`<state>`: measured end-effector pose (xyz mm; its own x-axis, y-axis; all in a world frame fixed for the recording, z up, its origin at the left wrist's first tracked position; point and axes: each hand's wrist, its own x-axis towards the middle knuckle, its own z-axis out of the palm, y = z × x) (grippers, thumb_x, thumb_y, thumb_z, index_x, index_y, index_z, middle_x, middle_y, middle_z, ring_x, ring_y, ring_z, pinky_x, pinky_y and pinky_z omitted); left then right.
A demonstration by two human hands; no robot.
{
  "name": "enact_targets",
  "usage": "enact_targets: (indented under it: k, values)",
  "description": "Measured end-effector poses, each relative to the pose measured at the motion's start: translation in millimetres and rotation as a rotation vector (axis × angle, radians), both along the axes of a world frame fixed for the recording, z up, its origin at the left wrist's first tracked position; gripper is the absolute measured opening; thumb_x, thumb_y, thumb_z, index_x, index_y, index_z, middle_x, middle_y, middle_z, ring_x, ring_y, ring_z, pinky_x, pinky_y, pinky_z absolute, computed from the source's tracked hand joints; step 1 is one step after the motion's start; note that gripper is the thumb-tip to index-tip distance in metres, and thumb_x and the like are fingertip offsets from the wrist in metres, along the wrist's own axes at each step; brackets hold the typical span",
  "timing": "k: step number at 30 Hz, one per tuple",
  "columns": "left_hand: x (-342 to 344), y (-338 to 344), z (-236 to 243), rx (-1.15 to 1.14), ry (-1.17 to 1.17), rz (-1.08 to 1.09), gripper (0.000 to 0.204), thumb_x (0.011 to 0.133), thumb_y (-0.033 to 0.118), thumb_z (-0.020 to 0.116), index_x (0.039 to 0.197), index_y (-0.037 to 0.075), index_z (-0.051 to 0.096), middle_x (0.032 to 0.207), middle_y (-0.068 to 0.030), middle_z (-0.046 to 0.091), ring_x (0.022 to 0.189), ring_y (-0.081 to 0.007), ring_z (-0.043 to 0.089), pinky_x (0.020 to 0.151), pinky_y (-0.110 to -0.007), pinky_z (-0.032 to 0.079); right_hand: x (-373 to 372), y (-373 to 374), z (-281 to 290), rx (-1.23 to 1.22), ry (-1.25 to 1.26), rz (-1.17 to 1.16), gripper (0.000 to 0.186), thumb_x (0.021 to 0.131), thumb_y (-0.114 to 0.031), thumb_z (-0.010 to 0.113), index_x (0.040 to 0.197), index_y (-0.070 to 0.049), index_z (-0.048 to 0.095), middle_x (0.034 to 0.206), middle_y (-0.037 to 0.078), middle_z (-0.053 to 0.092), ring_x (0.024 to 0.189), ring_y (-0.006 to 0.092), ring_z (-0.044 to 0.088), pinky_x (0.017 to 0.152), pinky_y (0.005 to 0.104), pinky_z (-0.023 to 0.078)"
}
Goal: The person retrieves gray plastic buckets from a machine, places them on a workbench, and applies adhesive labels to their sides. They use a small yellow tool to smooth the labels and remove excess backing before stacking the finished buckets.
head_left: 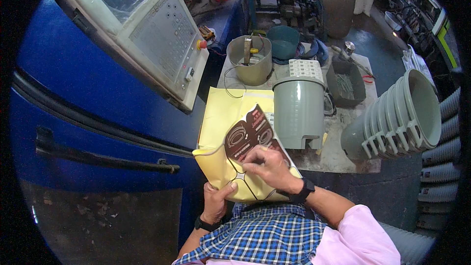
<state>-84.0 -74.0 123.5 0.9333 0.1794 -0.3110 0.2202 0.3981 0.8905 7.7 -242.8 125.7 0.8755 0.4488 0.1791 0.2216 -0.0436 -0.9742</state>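
In front of my body I hold a sheet of labels (214, 163) with a yellow backing and a dark brown printed panel. My left hand (219, 201) grips its lower left edge, thumb on top and the other fingers behind. Over the sheet's middle, my right hand (269, 167) has its thumb and forefinger brought together at the border of the brown panel. What lies between those fingertips is too small to make out. A yellow stack of sheets (216, 113) lies on the table just beyond. Beside it stands an upside-down grey plastic bucket (298, 113).
To the right, nested grey buckets (392, 118) lie tilted on the table (338, 154). Behind are a round tub (250, 61) with tools, a teal bowl (283, 41) and a bin of metal parts (346, 86). A blue machine (108, 108) with a control panel (162, 39) borders the left.
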Motion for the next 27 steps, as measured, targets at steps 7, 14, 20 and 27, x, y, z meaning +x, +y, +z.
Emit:
enact_targets:
  k: [7,14,20,27]
  values:
    - [43.9,42.2,-62.9,-0.009,0.025,0.177,0.032,0.077,-0.007,0.06,0.109,-0.006,0.057,0.103,-0.0125,0.065,0.088,-0.0203,0.063,0.079,-0.03,0.05,50.4,-52.7,11.5,-0.095,0.028,-0.188,0.008,0.08,-0.003,0.064,0.084,0.002,0.06,0.078,0.011,0.063,0.069,0.0186,0.063,0.06,0.029,0.05]
    - [150.9,113.7,-191.4,-0.096,0.041,0.317,0.032,0.086,0.003,0.058,0.116,-0.003,0.052,0.11,-0.011,0.059,0.097,-0.0218,0.058,0.084,-0.032,0.047,61.7,-73.2,8.3,-0.216,-0.169,-0.158,0.011,0.079,0.004,0.061,0.089,0.001,0.062,0.093,0.01,0.066,0.088,0.0216,0.064,0.077,0.032,0.051]
    - [173.1,120.6,-224.6,0.262,0.315,0.588,0.032,0.084,0.011,0.063,0.11,-0.005,0.053,0.108,-0.0135,0.058,0.099,-0.0216,0.055,0.09,-0.036,0.042,47.1,-92.0,-5.8,-0.365,-0.27,-0.056,0.018,0.073,0.007,0.063,0.088,-0.003,0.061,0.1,0.011,0.064,0.09,0.0276,0.062,0.077,0.0341,0.05]
    - [148.0,-32.4,-99.6,0.2,-0.027,-0.48,0.028,0.083,0.013,0.064,0.105,-0.002,0.056,0.101,-0.0108,0.06,0.096,-0.0178,0.055,0.086,-0.03,0.043,36.1,-123.7,-4.4,-0.382,-0.374,0.015,0.026,0.069,0.01,0.059,0.093,-0.001,0.058,0.105,0.012,0.061,0.094,0.0315,0.061,0.08,0.0373,0.051]
